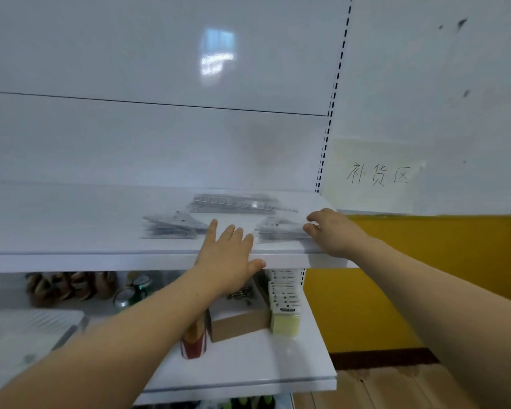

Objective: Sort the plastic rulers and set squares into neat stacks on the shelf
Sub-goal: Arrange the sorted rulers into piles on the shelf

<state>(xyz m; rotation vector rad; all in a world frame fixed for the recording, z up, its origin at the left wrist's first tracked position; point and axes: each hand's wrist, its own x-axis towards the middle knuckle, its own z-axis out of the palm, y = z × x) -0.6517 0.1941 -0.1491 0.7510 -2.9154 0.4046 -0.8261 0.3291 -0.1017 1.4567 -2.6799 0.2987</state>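
Observation:
On the white upper shelf lie three piles of clear plastic pieces. A stack of straight rulers lies at the back. A stack of set squares lies front left, and another stack of set squares front right. My left hand lies flat on the shelf between the two set-square stacks, fingers straight. My right hand is at the right edge of the right stack, its fingertips touching the stack's side; whether it grips anything is unclear.
The shelf's right end is just under my right hand. The lower shelf holds a cardboard box, yellow packs, a red can, green cans and a clear box. A paper sign hangs on the wall.

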